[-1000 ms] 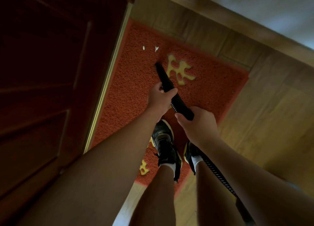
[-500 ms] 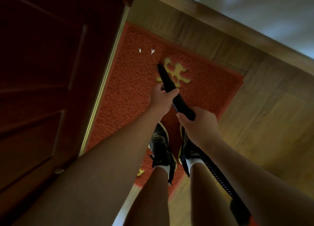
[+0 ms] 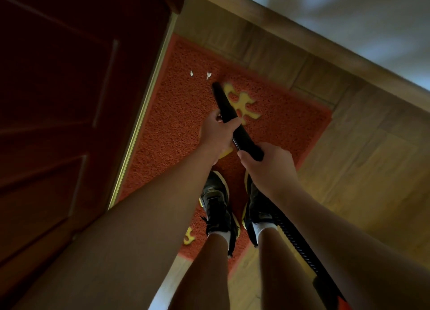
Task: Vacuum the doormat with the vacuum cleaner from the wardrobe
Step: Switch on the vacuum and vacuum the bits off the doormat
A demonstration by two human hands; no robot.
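A red-orange doormat [image 3: 176,128] with yellow characters lies on the floor against the door threshold. I stand on its near half in dark sneakers [image 3: 217,207]. A black vacuum nozzle [image 3: 222,100] points down at the mat, its tip just short of two white scraps [image 3: 208,75]. My left hand [image 3: 217,135] grips the nozzle near its middle. My right hand [image 3: 267,163] grips it further back, where the ribbed black hose [image 3: 295,242] runs off past my right leg. The vacuum body is only a dark and orange corner [image 3: 337,298] at the bottom right.
A dark red panelled door [image 3: 69,123] fills the left side, edged by a brass threshold strip [image 3: 144,114]. Wooden floor [image 3: 372,170] extends to the right. A wooden skirting board [image 3: 302,37] and pale wall run across the top right.
The nozzle tip has crept a little closer to the two white scraps on the mat. My right foot stepped forward beside the left. Both hands keep the same hold.
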